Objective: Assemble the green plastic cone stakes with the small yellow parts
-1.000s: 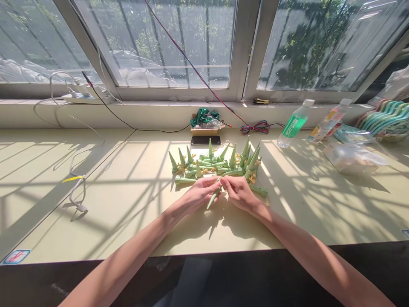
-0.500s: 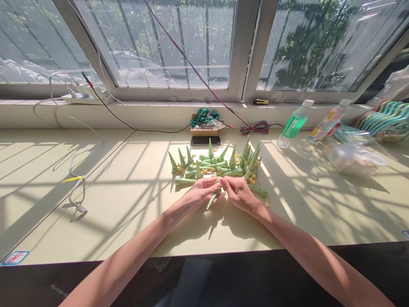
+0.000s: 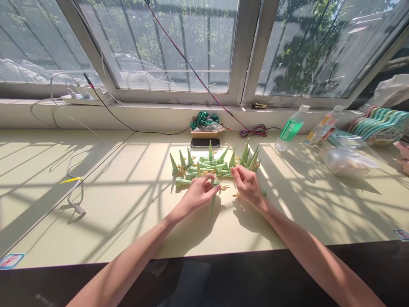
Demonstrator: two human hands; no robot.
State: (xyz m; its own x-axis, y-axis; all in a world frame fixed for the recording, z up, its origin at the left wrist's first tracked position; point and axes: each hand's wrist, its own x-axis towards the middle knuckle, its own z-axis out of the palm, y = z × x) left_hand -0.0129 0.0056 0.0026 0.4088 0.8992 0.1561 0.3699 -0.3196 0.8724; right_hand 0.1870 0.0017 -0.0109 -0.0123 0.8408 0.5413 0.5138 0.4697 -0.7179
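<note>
A heap of green cone-shaped plastic spikes (image 3: 217,164) with small yellow parts lies on the pale table (image 3: 128,204). My left hand (image 3: 198,195) is closed on one green spike (image 3: 213,202), tip pointing toward me. My right hand (image 3: 247,185) has left that spike and rests at the heap's near right edge, fingers curled and thumb and forefinger pinched by the green pieces. What they pinch is too small to name. Two loose yellow parts (image 3: 223,187) lie between and under the hands.
Behind the heap lie a black phone (image 3: 205,142) and a small box with a green bag (image 3: 204,123). Red-black wire (image 3: 255,129), two bottles (image 3: 289,129), a plastic bag (image 3: 348,162) and stacked coloured items (image 3: 380,123) sit right. A white cable (image 3: 75,200) lies left. Another person's hand (image 3: 403,157) shows far right.
My right hand let go of the spike both hands held and moved up to the heap. The left hand keeps the spike, now pointing more straight down. The view shifted slightly.
</note>
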